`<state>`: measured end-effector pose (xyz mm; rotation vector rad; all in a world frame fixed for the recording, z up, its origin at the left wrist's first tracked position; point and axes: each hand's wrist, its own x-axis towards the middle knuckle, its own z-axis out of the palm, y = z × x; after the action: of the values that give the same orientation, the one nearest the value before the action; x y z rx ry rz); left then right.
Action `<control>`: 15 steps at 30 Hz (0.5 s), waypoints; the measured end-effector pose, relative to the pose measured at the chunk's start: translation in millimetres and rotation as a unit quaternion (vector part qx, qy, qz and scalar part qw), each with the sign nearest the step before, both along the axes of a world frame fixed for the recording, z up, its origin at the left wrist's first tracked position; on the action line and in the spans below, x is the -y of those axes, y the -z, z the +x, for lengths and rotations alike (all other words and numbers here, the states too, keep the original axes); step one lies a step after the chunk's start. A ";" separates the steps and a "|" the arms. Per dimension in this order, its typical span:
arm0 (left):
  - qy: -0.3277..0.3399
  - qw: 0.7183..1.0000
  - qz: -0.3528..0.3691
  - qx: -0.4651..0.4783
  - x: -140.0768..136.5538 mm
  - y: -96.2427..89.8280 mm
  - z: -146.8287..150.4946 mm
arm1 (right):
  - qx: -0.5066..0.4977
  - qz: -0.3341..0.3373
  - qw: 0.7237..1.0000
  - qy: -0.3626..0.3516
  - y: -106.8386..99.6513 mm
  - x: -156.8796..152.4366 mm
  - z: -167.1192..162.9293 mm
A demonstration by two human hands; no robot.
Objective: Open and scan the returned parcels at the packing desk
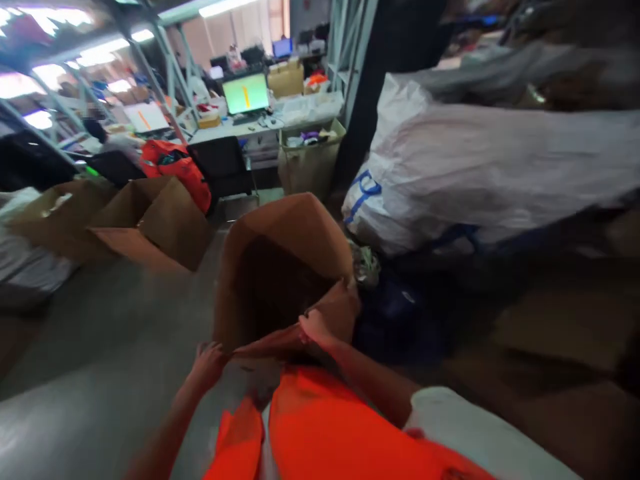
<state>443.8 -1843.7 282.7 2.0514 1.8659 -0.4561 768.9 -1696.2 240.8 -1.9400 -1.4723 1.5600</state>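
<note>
An open brown cardboard box (280, 267) stands on the grey floor in front of me, its flaps up and its inside dark. My left hand (209, 363) grips the near flap at its left end. My right hand (315, 327) holds the same near flap close to the box's right corner. An orange vest (320, 427) on my chest fills the lower middle of the view. The picture is blurred by motion.
Large white sacks (475, 173) pile up on the right. More open cardboard boxes (150, 220) sit at left on the floor (100, 347). A desk with a green-lit monitor (246, 93) and a black chair (223, 167) stand behind. A person (97, 127) sits far left.
</note>
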 end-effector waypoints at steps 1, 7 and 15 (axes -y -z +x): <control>-0.005 1.000 -0.013 0.005 -4.8 -2.9 -24.9 | 0.003 -0.014 1.000 -0.012 -2.8 -6.8 -20.5; 0.004 0.996 -0.042 0.080 -66.5 1.7 -152.8 | 0.053 0.016 0.998 -0.011 -23.3 -66.2 -119.6; 0.118 0.977 0.005 0.175 -258.3 -2.6 -289.0 | 0.017 -0.108 0.991 0.071 -1.9 -164.8 -230.0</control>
<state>154.8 -1585.3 285.3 2.2015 1.4318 -0.1266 538.9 -1531.4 242.7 -2.1481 -1.1891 1.6900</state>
